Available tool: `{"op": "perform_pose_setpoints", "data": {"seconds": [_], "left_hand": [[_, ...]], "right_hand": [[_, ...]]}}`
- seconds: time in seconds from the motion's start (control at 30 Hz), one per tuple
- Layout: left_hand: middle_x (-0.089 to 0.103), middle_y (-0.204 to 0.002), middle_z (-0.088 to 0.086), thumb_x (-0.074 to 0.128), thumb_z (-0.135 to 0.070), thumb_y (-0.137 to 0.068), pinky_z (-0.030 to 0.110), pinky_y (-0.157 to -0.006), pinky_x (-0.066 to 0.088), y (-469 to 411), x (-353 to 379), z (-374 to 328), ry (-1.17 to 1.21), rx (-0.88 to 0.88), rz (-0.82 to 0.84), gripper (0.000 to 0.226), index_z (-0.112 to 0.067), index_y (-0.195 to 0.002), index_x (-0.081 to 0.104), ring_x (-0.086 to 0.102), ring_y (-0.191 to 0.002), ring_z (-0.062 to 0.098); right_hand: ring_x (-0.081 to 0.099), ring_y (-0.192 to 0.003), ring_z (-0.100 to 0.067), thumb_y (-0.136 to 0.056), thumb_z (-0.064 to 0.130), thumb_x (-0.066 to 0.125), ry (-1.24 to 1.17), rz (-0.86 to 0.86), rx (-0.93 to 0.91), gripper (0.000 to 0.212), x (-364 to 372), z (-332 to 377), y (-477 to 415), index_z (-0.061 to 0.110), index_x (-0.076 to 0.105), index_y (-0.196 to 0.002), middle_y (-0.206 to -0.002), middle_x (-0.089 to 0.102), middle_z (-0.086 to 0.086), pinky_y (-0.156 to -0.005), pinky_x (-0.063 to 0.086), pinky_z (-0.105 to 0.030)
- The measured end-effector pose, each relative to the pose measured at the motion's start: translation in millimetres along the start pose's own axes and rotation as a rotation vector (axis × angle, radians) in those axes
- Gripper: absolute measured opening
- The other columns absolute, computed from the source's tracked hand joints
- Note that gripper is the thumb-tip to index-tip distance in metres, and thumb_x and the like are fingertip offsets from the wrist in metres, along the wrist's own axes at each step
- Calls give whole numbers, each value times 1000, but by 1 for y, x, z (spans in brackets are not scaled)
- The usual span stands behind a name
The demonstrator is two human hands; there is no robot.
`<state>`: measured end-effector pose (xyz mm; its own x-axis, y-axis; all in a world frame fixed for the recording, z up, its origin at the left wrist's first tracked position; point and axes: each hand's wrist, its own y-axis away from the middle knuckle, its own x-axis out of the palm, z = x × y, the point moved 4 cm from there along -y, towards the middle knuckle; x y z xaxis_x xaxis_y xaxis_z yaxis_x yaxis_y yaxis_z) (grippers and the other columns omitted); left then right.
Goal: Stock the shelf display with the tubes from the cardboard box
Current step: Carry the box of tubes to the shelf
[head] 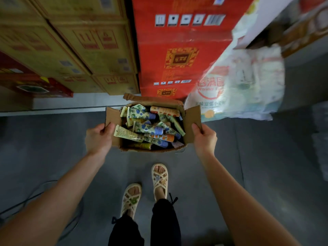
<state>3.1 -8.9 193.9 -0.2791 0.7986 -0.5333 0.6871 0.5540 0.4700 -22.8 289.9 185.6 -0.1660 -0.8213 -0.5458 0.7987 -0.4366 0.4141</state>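
At six o'clock of the view stand two feet in cream woven sandals (159, 178) below dark trousers (165, 222), on a grey floor (266, 157); a thin dark cable (26, 199) loops across it at eight o'clock. Both bare forearms reach forward to the cardboard box (152, 150), which sits just above the middle of the view, at twelve o'clock from the feet (whether it rests on the floor or is lifted clear cannot be told). The left hand (99, 137) pinches the box's nine o'clock flap, thumb laid over its edge and fingers hidden behind; the right hand (205, 137) pinches the three o'clock flap the same way. The box is brown, worn and torn along its rims, with all flaps open. Inside, the tubes (147, 128) lie heaped and crossing at all angles: most are pale cream-green with blue flower prints and blue caps, a few have orange bands or orange caps, and one shows its plain printed back. Beyond the box, red cartons (181, 50) rise at twelve o'clock, yellow-brown cartons (92, 47) are stacked at ten o'clock, and a blurred white printed sack (239, 86) leans at two o'clock.
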Motion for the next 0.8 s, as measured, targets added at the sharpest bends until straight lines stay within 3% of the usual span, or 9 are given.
{"op": "perform_pose_setpoints", "data": {"seconds": [0.1, 0.2, 0.3, 0.43, 0.53, 0.6, 0.7, 0.8], "left_hand": [[56, -73, 1, 56, -28, -91, 30, -74, 39, 31, -30, -41, -17, 76, 50, 23, -13, -75, 62, 52, -78, 20], [52, -67, 3, 56, -28, -91, 30, -70, 36, 63, -57, -79, -30, 178, 111, 32, -21, -60, 49, 48, -73, 20], [44, -60, 5, 55, -28, -91, 31, -60, 29, 97, -78, -123, -25, 291, 183, 35, -9, -62, 51, 39, -62, 19], [49, -68, 7, 55, -30, -92, 30, -64, 30, 147, -91, -179, -43, 448, 291, 33, -17, -62, 51, 39, -57, 14], [50, -62, 8, 56, -31, -91, 28, -56, 30, 185, -89, -218, -88, 545, 333, 34, -8, -65, 58, 42, -56, 19], [40, -55, 4, 57, -29, -90, 29, -51, 24, 212, -83, -242, -103, 605, 350, 40, -9, -56, 49, 35, -51, 18], [26, -49, 4, 58, -23, -90, 31, -53, 19, 253, -63, -276, -92, 718, 420, 49, -10, -49, 35, 24, -48, 18], [30, -48, 4, 58, -24, -90, 33, -52, 20, 287, -32, -301, -109, 775, 503, 45, -5, -52, 44, 28, -49, 18]], "right_hand": [[27, -50, -10, -90, 17, 58, -19, -76, -14, 39, -43, 34, 38, 11, 39, -57, -54, 36, 0, -42, 21, -18], [25, -50, -11, -90, 17, 58, -54, -151, -16, 43, -86, 56, 84, 13, 34, -55, -52, 34, 1, -43, 19, -20], [25, -53, -15, -90, 18, 59, -111, -250, -22, 40, -132, 72, 127, 8, 35, -59, -54, 33, -3, -50, 20, -28], [25, -51, -14, -89, 18, 60, -176, -399, -12, 43, -196, 91, 182, 10, 34, -56, -52, 32, -2, -49, 20, -29], [27, -53, -15, -88, 18, 59, -218, -514, 14, 40, -243, 96, 215, 5, 38, -57, -54, 34, -6, -51, 22, -29], [32, -56, -17, -87, 19, 60, -239, -590, 26, 37, -274, 96, 233, -5, 47, -62, -56, 40, -10, -54, 26, -30], [36, -54, -16, -87, 20, 60, -266, -697, 45, 34, -318, 91, 255, 1, 50, -60, -52, 42, -5, -56, 30, -30], [47, -59, -22, -87, 22, 59, -303, -806, 86, 34, -358, 78, 269, -1, 55, -63, -58, 53, -12, -59, 41, -38]]}}
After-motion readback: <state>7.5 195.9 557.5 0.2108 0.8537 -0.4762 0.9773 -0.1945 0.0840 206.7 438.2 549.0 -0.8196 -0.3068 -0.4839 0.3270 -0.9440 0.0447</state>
